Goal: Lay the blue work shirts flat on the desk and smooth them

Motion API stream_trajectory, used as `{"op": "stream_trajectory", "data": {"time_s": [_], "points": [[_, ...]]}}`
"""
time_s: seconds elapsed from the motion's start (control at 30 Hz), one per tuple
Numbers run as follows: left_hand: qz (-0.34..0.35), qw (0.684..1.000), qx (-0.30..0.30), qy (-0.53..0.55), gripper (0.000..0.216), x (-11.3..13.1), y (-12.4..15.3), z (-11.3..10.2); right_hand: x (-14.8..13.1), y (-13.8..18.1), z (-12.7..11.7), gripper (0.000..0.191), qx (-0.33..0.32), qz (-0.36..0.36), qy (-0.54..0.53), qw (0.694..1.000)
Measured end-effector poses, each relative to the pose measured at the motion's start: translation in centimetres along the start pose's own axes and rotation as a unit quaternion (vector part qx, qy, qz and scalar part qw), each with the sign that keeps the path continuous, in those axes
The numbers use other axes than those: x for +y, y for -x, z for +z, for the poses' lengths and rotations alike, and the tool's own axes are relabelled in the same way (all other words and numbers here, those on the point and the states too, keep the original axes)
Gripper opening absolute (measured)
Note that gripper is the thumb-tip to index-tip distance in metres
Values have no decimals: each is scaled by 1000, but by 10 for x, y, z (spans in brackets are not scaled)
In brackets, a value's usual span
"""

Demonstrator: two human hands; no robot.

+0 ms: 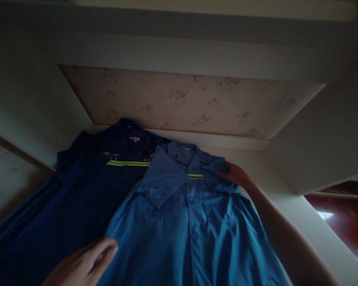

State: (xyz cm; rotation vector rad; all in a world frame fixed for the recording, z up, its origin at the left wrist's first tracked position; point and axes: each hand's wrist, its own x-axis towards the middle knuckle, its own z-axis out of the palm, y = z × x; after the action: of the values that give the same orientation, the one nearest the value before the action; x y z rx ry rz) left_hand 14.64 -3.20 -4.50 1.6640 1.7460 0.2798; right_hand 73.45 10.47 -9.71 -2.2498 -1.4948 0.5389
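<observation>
A blue short-sleeved work shirt (pixel 173 230) lies face up, its collar toward the back panel. The sleeve on its left side is folded in over the chest, partly covering a yellow-green reflective stripe. At the opposite sleeve, my right hand (pixel 235 174) grips the cloth near the shoulder, with some fingers hidden by it. My left hand (pixel 83 262) is low in the view over the shirt's left edge. Its thumb and finger are slightly apart, and no cloth shows between them.
A dark navy work shirt (pixel 107 182) with a reflective stripe lies to the left, partly under the blue one. Pale side walls and a floral back panel (pixel 179 99) enclose the surface. A pale beam crosses overhead. Reddish flooring (pixel 340 222) shows at right.
</observation>
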Motion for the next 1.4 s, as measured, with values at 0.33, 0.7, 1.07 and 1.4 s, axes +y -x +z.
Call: {"op": "stream_trajectory", "data": {"time_s": [0.33, 0.7, 1.07, 1.4], "points": [[488, 860, -18, -147, 24, 256, -144, 108, -31, 94, 10, 41, 175, -56, 95, 978], [566, 769, -41, -295, 29, 309, -257, 179, -32, 152, 67, 22, 213, -88, 126, 965], [516, 814, -22, -267, 26, 314, -266, 175, -25, 166, 57, 18, 140, -272, 13, 952], [512, 838, -40, -186, 37, 299, -218, 187, -23, 99, 27, 32, 207, 4, -240, 949]]}}
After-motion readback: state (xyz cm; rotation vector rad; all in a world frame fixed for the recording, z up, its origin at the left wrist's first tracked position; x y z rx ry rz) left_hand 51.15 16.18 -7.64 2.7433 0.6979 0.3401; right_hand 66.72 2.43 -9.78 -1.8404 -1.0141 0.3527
